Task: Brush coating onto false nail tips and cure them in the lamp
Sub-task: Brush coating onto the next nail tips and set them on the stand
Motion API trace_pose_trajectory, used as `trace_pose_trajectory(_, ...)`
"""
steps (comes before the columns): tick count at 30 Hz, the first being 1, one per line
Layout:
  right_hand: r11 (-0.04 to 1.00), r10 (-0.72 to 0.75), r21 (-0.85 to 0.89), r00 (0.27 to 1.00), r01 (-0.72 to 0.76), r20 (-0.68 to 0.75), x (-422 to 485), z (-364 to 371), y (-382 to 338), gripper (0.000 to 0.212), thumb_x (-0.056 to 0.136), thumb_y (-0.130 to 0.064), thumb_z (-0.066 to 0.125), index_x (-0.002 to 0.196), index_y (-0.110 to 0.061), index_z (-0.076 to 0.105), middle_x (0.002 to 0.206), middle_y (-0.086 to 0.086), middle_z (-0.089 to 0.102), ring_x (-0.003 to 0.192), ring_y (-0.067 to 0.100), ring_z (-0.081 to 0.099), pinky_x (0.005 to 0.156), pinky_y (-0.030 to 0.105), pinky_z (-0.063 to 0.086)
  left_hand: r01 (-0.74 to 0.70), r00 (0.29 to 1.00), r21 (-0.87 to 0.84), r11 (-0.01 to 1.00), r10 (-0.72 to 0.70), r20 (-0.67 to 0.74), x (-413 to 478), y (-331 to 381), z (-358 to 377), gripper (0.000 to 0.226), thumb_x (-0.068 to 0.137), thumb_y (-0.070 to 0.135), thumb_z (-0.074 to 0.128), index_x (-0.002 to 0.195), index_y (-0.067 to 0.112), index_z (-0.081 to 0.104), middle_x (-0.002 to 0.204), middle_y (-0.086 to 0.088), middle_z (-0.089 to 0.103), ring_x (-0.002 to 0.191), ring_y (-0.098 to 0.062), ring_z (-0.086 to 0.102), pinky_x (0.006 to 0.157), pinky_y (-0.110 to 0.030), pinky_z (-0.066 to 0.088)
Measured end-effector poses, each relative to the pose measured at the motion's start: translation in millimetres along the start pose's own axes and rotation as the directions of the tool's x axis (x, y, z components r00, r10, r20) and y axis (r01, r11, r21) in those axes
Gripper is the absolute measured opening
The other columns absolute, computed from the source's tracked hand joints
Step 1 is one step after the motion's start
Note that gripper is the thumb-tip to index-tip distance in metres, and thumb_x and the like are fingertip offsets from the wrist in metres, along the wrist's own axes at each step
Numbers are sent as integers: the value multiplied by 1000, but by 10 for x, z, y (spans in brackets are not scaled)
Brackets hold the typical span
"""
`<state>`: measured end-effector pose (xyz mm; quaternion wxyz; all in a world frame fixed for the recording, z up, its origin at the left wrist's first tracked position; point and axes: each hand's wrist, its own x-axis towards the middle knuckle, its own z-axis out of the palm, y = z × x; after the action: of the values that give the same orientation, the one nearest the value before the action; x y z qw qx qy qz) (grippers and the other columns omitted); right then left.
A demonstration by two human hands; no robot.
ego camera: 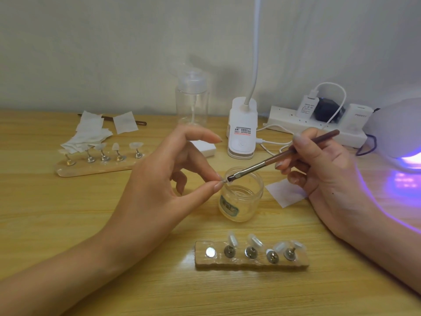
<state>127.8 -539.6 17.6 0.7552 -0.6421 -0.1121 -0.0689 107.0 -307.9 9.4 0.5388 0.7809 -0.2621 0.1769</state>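
My left fingers (210, 186) are pinching a barely visible tip (225, 180). My right fingers (304, 142) are gripping the brush (257, 166), bristles pointing down-left.

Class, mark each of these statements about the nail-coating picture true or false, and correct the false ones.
1. The right hand holds the brush. True.
2. The jar has its lid on. False: it stands open, with no lid on it.
3. The near stand has a bare magnet at its left end. True.
4. The curing lamp is dark. False: purple light glows from its opening.
5. The left hand lies flat on the table. False: it is raised and pinches a nail tip at the brush's bristles, over the jar.
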Motion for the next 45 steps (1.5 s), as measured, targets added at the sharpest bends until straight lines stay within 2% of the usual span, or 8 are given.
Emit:
trace_pose_trajectory(14, 1000, 15, 13, 998, -14, -69, 8, -5, 4, 23, 67, -45, 74, 68, -26, 62, 65, 5, 69, 55, 8, 57, 42, 14, 37, -32, 999, 42, 999, 32, 5, -5, 22, 2, 50, 83, 18, 75, 126, 32, 53, 84, 12, 71, 84, -12, 68, 57, -28, 47)
trace_pose_trajectory(18, 1000, -8, -2, 1000, 8, -10, -5, 21, -10, 20, 69, -47, 73, 65, -29, 63, 65, 4, 69, 54, 9, 58, 43, 15, 37, -37, 999, 41, 998, 37, 8, -8, 28, 0, 51, 83, 18, 75, 127, 32, 53, 84, 11, 71, 85, -11, 68, 57, -27, 47)
trace_pose_trajectory(22, 1000, 6, -3, 997, -6, -72, 0, 8, -7, 23, 68, -44, 73, 69, -25, 61, 65, 5, 69, 54, 9, 55, 41, 14, 35, -42, 999, 49, 998, 42, 14, -6, 32, 1, 53, 83, 19, 75, 128, 33, 52, 84, 11, 70, 86, -12, 68, 59, -23, 47)
trace_pose_trajectory(27, 1000, -20, -13, 1000, 20, -10, -10, 24, -13, 19, 71, -44, 72, 65, -29, 63, 65, 5, 69, 54, 9, 57, 44, 15, 37, -54, 998, 58, 997, 53, 20, -10, 34, -3, 54, 83, 19, 75, 130, 31, 52, 85, 12, 70, 87, -12, 68, 59, -25, 48)
trace_pose_trajectory(31, 1000, -1, -12, 998, 0, -67, 1, 9, -9, 20, 69, -44, 73, 67, -27, 62, 65, 6, 69, 54, 9, 56, 42, 14, 35, -59, 998, 65, 996, 57, 22, -13, 37, -1, 53, 84, 19, 75, 130, 31, 52, 85, 12, 70, 88, -14, 68, 60, -23, 47)
trace_pose_trajectory(36, 999, -31, -9, 999, 31, -15, -8, 26, -14, 20, 71, -45, 72, 65, -28, 62, 64, 5, 69, 53, 9, 56, 43, 14, 37, -62, 998, 78, 995, 61, 17, -11, 33, 5, 52, 84, 19, 75, 130, 29, 52, 86, 12, 70, 89, -12, 67, 61, -22, 47)
trace_pose_trajectory(40, 1000, -9, -17, 997, 8, -75, -1, 9, -6, 23, 69, -44, 73, 69, -25, 60, 65, 6, 69, 54, 10, 55, 42, 15, 35, -64, 998, 80, 995, 63, 18, -16, 35, 2, 52, 84, 18, 75, 130, 28, 53, 85, 12, 70, 89, -13, 68, 61, -22, 47)
trace_pose_trajectory(45, 999, -47, -3, 999, 47, -19, -12, 20, -15, 21, 71, -46, 72, 66, -29, 61, 64, 4, 69, 53, 8, 56, 44, 14, 37, -72, 997, 104, 992, 71, 21, -15, 45, 2, 52, 84, 18, 74, 131, 27, 53, 86, 13, 70, 89, -10, 66, 62, -23, 47)
